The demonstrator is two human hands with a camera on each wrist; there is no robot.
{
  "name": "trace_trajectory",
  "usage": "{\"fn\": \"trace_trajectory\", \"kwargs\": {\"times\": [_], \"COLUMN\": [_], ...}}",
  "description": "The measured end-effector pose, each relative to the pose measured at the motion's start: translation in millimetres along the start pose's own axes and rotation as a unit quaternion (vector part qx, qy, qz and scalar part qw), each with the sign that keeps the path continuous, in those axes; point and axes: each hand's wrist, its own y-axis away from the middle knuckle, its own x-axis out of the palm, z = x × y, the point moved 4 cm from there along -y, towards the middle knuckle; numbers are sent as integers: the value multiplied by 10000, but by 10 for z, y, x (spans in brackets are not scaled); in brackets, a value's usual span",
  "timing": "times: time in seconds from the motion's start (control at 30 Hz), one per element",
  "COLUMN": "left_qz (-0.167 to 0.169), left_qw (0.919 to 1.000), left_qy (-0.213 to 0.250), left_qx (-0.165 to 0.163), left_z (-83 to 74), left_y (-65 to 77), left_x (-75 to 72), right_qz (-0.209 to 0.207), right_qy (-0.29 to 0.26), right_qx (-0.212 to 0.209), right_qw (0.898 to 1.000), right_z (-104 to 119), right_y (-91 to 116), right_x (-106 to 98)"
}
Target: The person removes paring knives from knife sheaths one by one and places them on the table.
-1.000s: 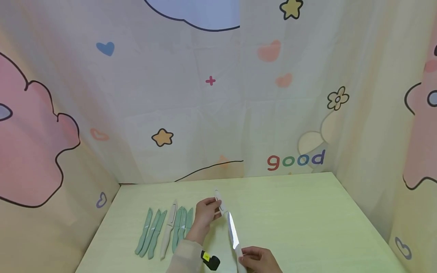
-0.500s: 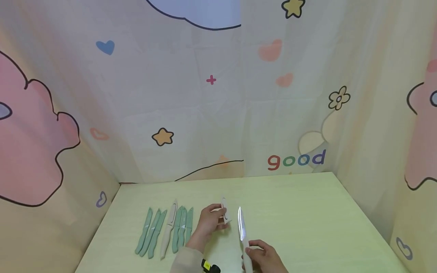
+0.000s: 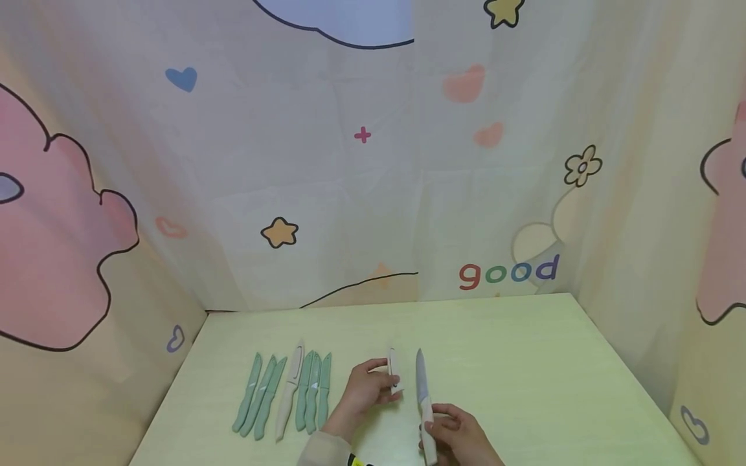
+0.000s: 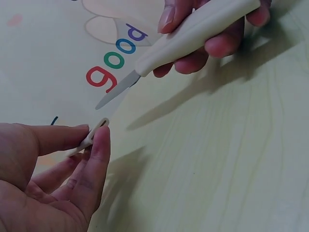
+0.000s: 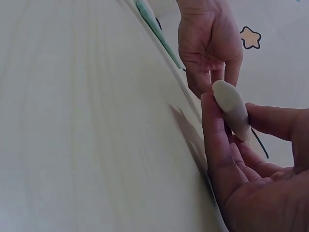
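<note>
My left hand (image 3: 368, 388) pinches a small white blade sheath (image 3: 394, 372) between thumb and fingers; its slotted end shows in the left wrist view. To its right, my right hand (image 3: 457, 432) grips a white-handled paring knife (image 3: 428, 430) by the handle, with the bare blade (image 3: 422, 375) pointing away from me. Sheath and blade are apart in the head view, the blade tip close to the sheath's slot in the left wrist view. In the right wrist view the butt of the knife handle (image 5: 231, 106) faces the camera and hides the blade.
Left of my hands, several green sheathed knives (image 3: 265, 398) and one white sheathed knife (image 3: 287, 395) lie side by side on the pale wooden table (image 3: 524, 375). A printed curtain (image 3: 361, 194) hangs behind the table and along its sides.
The blade and sheath, near end to end a second ago, now stand side by side with a gap. My left hand has come nearer and right; the right hand has shifted slightly right with the knife.
</note>
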Motion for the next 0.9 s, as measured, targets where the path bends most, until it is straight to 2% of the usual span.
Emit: {"fn": "trace_trajectory", "kwargs": {"times": [0.17,0.43,0.7,0.9], "left_qz": [157,134,-164,-393], "left_qw": [9998,9987,9953,9927], "left_qy": [-130,-483,-943,-1106], "left_qx": [69,87,166,279], "left_z": [-29,-44,-13,-38], "left_y": [31,28,-54,-127], "left_x": [36,117,181,257], "right_qz": [-153,-347,-781,-1219], "right_qy": [356,553,560,766], "right_qx": [-39,-232,-476,-594], "right_qw": [9992,9976,9942,9878], "right_z": [46,166,287,395], "right_y": [-39,-112,-237,-343], "right_x": [-36,-100,-141,-204]}}
